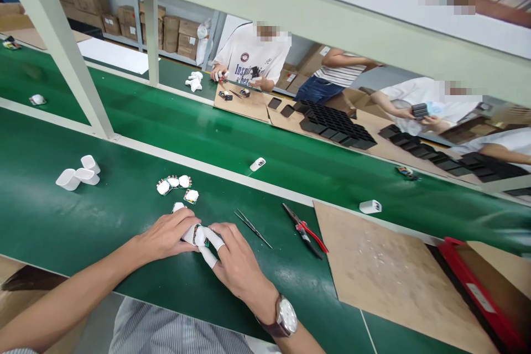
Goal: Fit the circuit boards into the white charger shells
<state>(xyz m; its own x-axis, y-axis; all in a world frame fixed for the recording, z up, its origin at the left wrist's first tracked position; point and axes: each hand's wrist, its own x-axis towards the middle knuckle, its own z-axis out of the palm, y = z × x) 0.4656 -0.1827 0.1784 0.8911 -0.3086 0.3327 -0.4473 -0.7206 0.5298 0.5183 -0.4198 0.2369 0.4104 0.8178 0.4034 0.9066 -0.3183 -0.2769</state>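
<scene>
My left hand is closed around a white plastic housing, held just over the green bench. White finger covers sit on the thumb and forefinger of my right hand. Those fingers pinch a small circuit board with a white top at the housing's open end; how deep it sits inside is hidden. Beyond my hands lie several more circuit boards with white tops. Three empty white housings stand to the left. Tweezers and red-handled pliers lie to the right of my right hand.
A brown board and a red-edged tray occupy the right side. Behind a pale rail runs a green conveyor belt carrying white housings. A frame post rises at left. Across the belt, co-workers handle black parts.
</scene>
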